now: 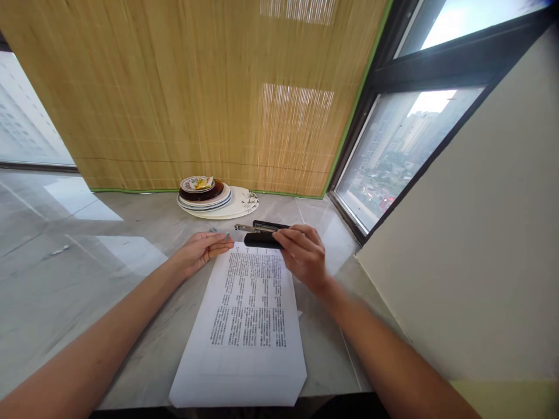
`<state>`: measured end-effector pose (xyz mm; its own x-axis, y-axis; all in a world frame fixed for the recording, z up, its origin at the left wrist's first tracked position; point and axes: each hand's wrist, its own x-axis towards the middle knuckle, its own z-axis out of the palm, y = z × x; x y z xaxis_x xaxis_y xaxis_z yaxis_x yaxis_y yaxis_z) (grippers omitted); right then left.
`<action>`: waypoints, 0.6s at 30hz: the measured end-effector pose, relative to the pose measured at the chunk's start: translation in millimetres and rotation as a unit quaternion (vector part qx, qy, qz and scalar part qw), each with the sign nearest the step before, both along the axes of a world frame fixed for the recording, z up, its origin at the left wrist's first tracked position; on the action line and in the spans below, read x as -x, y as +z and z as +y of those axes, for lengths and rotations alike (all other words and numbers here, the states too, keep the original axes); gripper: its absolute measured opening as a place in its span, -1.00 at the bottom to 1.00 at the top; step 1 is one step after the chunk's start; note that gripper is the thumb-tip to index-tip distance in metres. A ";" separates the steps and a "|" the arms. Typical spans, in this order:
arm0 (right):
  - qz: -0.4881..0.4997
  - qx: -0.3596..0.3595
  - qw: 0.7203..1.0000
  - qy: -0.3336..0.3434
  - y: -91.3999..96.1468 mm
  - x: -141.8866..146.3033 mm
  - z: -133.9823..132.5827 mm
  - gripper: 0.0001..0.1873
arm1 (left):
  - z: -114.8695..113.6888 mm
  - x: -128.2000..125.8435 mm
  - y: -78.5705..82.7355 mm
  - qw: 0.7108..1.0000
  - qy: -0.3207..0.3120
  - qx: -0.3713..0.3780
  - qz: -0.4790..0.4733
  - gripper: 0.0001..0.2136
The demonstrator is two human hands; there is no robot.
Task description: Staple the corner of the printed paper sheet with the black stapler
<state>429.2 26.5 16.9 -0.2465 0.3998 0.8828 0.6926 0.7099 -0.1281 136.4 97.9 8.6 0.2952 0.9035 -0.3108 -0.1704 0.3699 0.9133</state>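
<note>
My right hand (305,253) grips a black stapler (264,238) with its fingers wrapped around the rear end. The stapler is swung apart, and its metal magazine (253,228) points left between the black parts. It is held over the far edge of a printed sheet of paper (253,366). My left hand (205,250) is by the sheet's far left corner, just left of the stapler, with fingers drawn together. Small grey-green spots show at its fingertips; whether these are nails or something held I cannot tell.
Beyond my hands a stack of plates (205,201) stands by the bamboo blind (196,99), a small yellow packet (204,183) on top. A white scrap (59,251) lies far left on the grey tiled surface (109,227). A window (406,145) and wall (471,221) bound the right.
</note>
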 end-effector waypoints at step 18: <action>0.170 0.500 0.832 0.169 0.4 22.0 -8.2 -0.66 | -1.1 -3.8 1.8 0.987 0.098 -0.127 0.019 -0.89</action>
